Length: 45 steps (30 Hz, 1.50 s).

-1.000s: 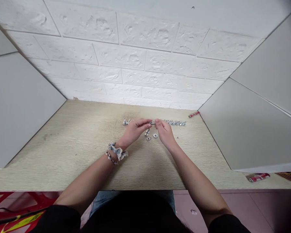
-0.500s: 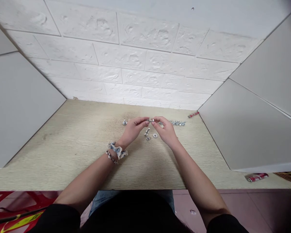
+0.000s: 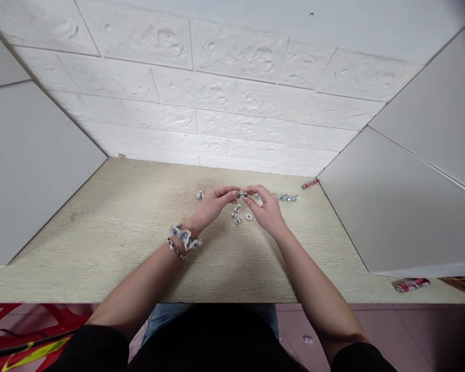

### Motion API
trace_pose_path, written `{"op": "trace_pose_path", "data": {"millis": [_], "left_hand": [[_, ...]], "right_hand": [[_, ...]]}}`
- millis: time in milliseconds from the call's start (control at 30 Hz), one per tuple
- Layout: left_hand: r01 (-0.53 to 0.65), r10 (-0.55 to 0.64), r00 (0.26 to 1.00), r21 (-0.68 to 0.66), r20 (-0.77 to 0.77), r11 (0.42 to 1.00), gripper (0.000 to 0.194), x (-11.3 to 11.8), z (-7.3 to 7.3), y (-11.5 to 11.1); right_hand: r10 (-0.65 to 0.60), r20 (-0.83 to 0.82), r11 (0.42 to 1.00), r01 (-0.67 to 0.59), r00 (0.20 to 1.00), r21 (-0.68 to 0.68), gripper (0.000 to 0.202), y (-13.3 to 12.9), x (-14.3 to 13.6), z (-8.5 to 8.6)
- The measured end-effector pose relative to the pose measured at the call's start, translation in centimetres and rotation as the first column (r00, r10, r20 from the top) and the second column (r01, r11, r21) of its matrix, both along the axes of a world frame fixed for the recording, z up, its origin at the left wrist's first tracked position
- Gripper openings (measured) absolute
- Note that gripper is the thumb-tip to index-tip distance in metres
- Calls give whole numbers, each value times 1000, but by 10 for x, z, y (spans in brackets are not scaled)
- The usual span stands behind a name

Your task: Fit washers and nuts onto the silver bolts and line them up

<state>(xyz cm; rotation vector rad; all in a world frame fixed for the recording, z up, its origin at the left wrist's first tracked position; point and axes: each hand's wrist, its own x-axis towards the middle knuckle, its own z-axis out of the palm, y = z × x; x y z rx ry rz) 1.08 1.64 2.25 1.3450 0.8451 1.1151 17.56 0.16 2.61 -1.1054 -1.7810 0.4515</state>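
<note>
My left hand [image 3: 214, 205] and my right hand [image 3: 266, 209] meet over the table, each with thumb and fingers pinched on a small metal bolt [image 3: 242, 194] lying sideways between them. Whether a nut or washer is on it is too small to tell. Just below the hands lie a bolt [image 3: 236, 210], a nut [image 3: 237, 221] and a flat washer [image 3: 248, 217]. Another bolt with a washer [image 3: 200, 195] stands left of my left hand. Behind and right of my right hand runs a row of several bolts [image 3: 287, 197], partly hidden by the fingers.
The pale wooden table [image 3: 120, 227] ends at a white brick-patterned wall [image 3: 217, 124], with grey panels at both sides. A red battery-like item [image 3: 310, 183] lies by the right panel, another red item [image 3: 411, 284] near the front right edge.
The bolt between my fingertips shows more of its shaft now, and my right fingertips have shifted slightly around its end. The pieces on the table have not moved.
</note>
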Motion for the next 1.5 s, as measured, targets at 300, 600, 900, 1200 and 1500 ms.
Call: {"op": "trace_pose_path", "data": {"millis": [300,600,900,1200,1500], "left_hand": [[83,-83,997,-57,5,995,28,2,5,-4],[110,-103,992,-92,78,990,25,3,5,-6],[-11,20,994,-84,109,996,29,3,-3,-2],[-66,67,997,27,-37,997,32,4,4,-7],[-31,36,996,68,-81,997,27,4,6,-9]], "right_hand": [[32,-54,999,-32,998,-9,10,-4,-4,2],[113,-209,992,-122,971,-31,13,0,-4,-3],[-29,-246,984,-15,969,-175,32,-2,-3,-5],[4,-241,909,-103,971,-403,58,-5,-2,1],[-14,-181,926,-56,983,-373,48,-3,-2,0]]}}
